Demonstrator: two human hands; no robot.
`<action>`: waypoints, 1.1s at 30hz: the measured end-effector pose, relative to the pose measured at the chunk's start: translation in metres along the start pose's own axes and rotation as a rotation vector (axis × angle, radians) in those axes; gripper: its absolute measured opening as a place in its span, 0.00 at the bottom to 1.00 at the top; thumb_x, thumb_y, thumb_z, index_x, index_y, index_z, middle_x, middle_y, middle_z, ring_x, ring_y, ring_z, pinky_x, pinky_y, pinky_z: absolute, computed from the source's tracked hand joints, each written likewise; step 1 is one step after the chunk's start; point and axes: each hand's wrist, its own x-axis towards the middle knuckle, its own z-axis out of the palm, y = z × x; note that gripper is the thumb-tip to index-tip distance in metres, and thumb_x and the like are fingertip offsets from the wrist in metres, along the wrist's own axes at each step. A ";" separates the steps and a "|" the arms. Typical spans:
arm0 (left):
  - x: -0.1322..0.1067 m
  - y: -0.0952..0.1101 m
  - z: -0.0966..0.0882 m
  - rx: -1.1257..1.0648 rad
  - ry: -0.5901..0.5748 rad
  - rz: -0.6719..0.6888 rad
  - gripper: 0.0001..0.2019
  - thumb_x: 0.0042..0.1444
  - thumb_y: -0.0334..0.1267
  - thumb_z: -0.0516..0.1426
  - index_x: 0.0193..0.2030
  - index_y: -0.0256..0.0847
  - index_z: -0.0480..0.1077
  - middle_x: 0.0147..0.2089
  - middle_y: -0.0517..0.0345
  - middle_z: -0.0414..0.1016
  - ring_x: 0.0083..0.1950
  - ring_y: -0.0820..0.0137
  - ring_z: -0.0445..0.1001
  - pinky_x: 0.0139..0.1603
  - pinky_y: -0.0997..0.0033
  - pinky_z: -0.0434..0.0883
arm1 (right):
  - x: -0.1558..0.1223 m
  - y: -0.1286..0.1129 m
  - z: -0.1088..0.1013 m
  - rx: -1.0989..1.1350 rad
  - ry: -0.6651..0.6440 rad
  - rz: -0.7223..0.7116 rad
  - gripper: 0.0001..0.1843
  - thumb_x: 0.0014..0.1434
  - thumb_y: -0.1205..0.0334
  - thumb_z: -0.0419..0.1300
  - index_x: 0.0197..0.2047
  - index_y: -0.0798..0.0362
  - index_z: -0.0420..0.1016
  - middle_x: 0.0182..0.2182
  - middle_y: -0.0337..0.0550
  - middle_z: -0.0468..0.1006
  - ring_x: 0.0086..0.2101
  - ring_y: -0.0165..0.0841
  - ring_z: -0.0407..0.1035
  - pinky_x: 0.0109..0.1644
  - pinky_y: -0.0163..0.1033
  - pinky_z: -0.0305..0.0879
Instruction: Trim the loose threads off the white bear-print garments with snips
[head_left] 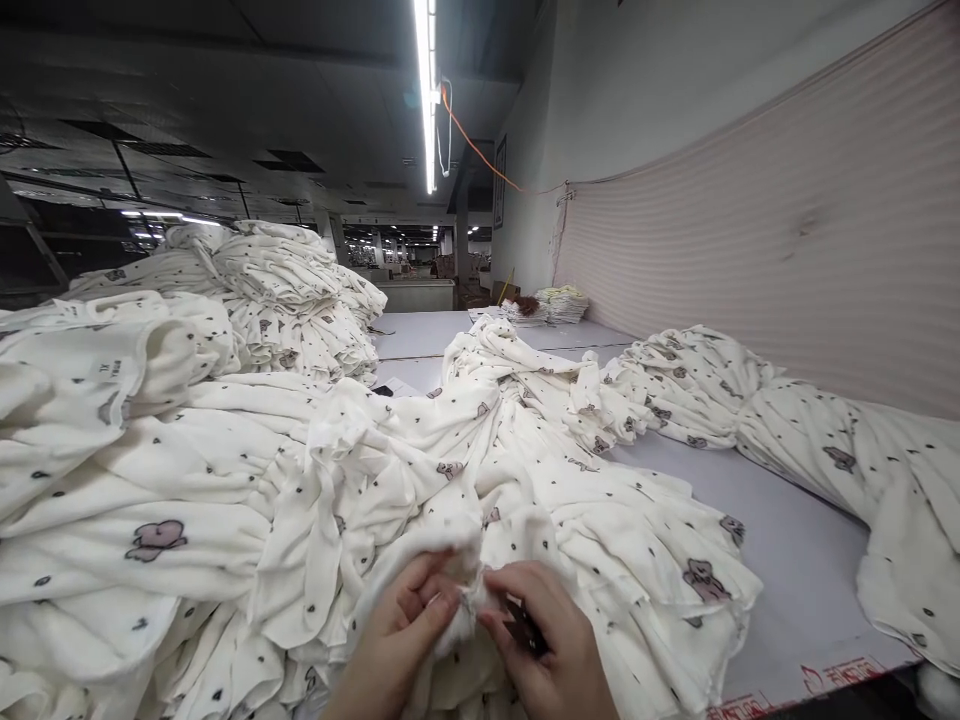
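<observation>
My left hand (411,622) is closed, thumb against fingers, pinching the edge of a white fleecy garment (442,525) printed with small dark marks and bears. Close beside it, my right hand (559,635) has its fingers curled around small black thread snips (525,628), which lie partly hidden in the palm. Its thumb and fingertips also meet at the same fabric edge, between the two hands. The cloth is bunched up around both hands, and its lower part drops out of view below them.
Piles of the same printed fabric (300,270) rise at the left. Another bunched length (810,430) runs along the right side of the pale table (780,570). Folded stacks (562,305) sit at the far end, beside a wall hung with a striped pinkish sheet (750,220).
</observation>
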 end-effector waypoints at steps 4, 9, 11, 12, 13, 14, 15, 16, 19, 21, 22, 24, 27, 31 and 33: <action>0.001 0.008 0.008 0.115 -0.013 0.054 0.22 0.53 0.47 0.63 0.54 0.45 0.70 0.35 0.60 0.78 0.41 0.67 0.75 0.46 0.72 0.68 | -0.003 0.003 0.002 -0.009 0.007 -0.074 0.14 0.61 0.67 0.55 0.50 0.46 0.69 0.37 0.41 0.78 0.34 0.34 0.74 0.36 0.34 0.68; 0.005 0.008 0.018 0.251 0.047 0.109 0.14 0.50 0.49 0.65 0.39 0.42 0.75 0.38 0.56 0.79 0.44 0.64 0.75 0.46 0.71 0.68 | 0.001 0.008 -0.003 -0.104 0.002 -0.087 0.12 0.60 0.68 0.50 0.46 0.47 0.67 0.30 0.38 0.79 0.27 0.32 0.73 0.29 0.33 0.65; 0.008 0.004 0.018 0.227 0.089 0.091 0.16 0.47 0.49 0.66 0.38 0.41 0.75 0.38 0.56 0.80 0.44 0.64 0.75 0.46 0.70 0.68 | 0.003 0.007 -0.006 -0.047 -0.013 -0.057 0.11 0.62 0.67 0.49 0.46 0.47 0.65 0.28 0.37 0.78 0.24 0.30 0.72 0.27 0.31 0.64; 0.010 0.001 0.018 0.194 0.097 0.071 0.17 0.46 0.50 0.66 0.38 0.41 0.75 0.37 0.56 0.80 0.43 0.64 0.75 0.45 0.70 0.68 | 0.003 0.006 -0.007 -0.037 -0.016 -0.057 0.12 0.62 0.67 0.49 0.48 0.47 0.65 0.28 0.37 0.78 0.24 0.30 0.72 0.26 0.31 0.64; 0.011 0.000 0.018 0.158 0.093 0.049 0.18 0.46 0.50 0.67 0.38 0.41 0.75 0.36 0.56 0.80 0.41 0.65 0.75 0.43 0.70 0.68 | 0.001 0.006 -0.008 -0.047 -0.018 -0.066 0.13 0.61 0.67 0.50 0.49 0.47 0.64 0.28 0.37 0.78 0.24 0.30 0.73 0.27 0.31 0.65; 0.012 -0.002 0.018 0.131 0.083 0.029 0.18 0.45 0.50 0.67 0.38 0.40 0.74 0.34 0.56 0.80 0.39 0.65 0.76 0.42 0.70 0.68 | 0.000 0.006 -0.009 -0.082 -0.019 -0.085 0.15 0.60 0.68 0.50 0.50 0.47 0.64 0.29 0.37 0.78 0.25 0.31 0.73 0.27 0.32 0.66; 0.012 -0.002 0.017 0.121 0.071 0.015 0.18 0.46 0.50 0.67 0.38 0.40 0.74 0.33 0.56 0.79 0.38 0.66 0.76 0.41 0.70 0.68 | -0.002 0.007 -0.010 -0.135 -0.020 -0.105 0.17 0.59 0.68 0.50 0.52 0.47 0.64 0.30 0.38 0.79 0.26 0.32 0.74 0.29 0.33 0.66; 0.012 -0.003 0.017 0.135 0.058 0.008 0.18 0.46 0.51 0.66 0.38 0.40 0.74 0.32 0.56 0.79 0.37 0.66 0.76 0.41 0.70 0.68 | -0.005 0.007 -0.011 -0.193 -0.028 -0.123 0.17 0.58 0.69 0.51 0.51 0.47 0.64 0.30 0.39 0.79 0.26 0.33 0.74 0.29 0.34 0.66; 0.009 -0.002 0.016 0.273 0.010 0.013 0.19 0.47 0.50 0.66 0.40 0.40 0.76 0.32 0.56 0.79 0.39 0.63 0.76 0.44 0.67 0.69 | -0.008 0.011 -0.014 -0.275 -0.074 -0.120 0.13 0.57 0.69 0.50 0.45 0.49 0.65 0.26 0.39 0.76 0.23 0.33 0.71 0.27 0.35 0.63; 0.007 -0.002 0.016 0.356 -0.012 0.004 0.21 0.46 0.50 0.66 0.44 0.41 0.76 0.37 0.54 0.80 0.44 0.60 0.76 0.48 0.65 0.68 | -0.006 0.011 -0.015 -0.247 -0.057 -0.083 0.08 0.58 0.67 0.50 0.41 0.50 0.63 0.23 0.37 0.72 0.21 0.32 0.68 0.25 0.34 0.61; 0.007 -0.002 0.017 0.381 -0.018 -0.001 0.21 0.46 0.50 0.66 0.44 0.41 0.77 0.39 0.54 0.80 0.46 0.59 0.75 0.50 0.64 0.67 | -0.004 0.010 -0.015 -0.226 -0.032 -0.070 0.06 0.59 0.66 0.49 0.40 0.50 0.63 0.23 0.36 0.71 0.21 0.31 0.67 0.24 0.34 0.60; 0.007 -0.001 0.018 0.406 -0.025 0.005 0.19 0.46 0.50 0.66 0.41 0.40 0.77 0.40 0.54 0.80 0.47 0.59 0.74 0.51 0.65 0.67 | 0.002 0.005 -0.015 -0.179 0.016 -0.038 0.05 0.61 0.63 0.49 0.39 0.50 0.63 0.24 0.37 0.71 0.22 0.31 0.67 0.26 0.33 0.60; 0.010 0.003 0.022 0.354 -0.029 0.027 0.15 0.47 0.49 0.66 0.34 0.39 0.76 0.33 0.57 0.78 0.40 0.64 0.73 0.44 0.70 0.67 | 0.009 -0.003 -0.020 -0.092 0.043 0.142 0.05 0.62 0.59 0.52 0.37 0.50 0.66 0.24 0.36 0.70 0.24 0.30 0.67 0.27 0.31 0.62; 0.013 0.001 0.026 0.224 0.008 0.048 0.15 0.47 0.49 0.66 0.35 0.40 0.75 0.33 0.59 0.76 0.38 0.67 0.72 0.41 0.73 0.67 | 0.005 -0.005 -0.034 -0.054 0.004 0.259 0.08 0.58 0.56 0.60 0.39 0.50 0.73 0.28 0.38 0.74 0.28 0.32 0.72 0.30 0.30 0.67; 0.013 -0.003 0.027 0.275 -0.002 0.094 0.14 0.49 0.50 0.64 0.35 0.41 0.75 0.33 0.58 0.76 0.37 0.67 0.72 0.39 0.73 0.67 | -0.001 -0.002 -0.039 -0.083 -0.071 0.206 0.09 0.59 0.58 0.59 0.43 0.49 0.75 0.32 0.41 0.78 0.32 0.33 0.74 0.35 0.32 0.70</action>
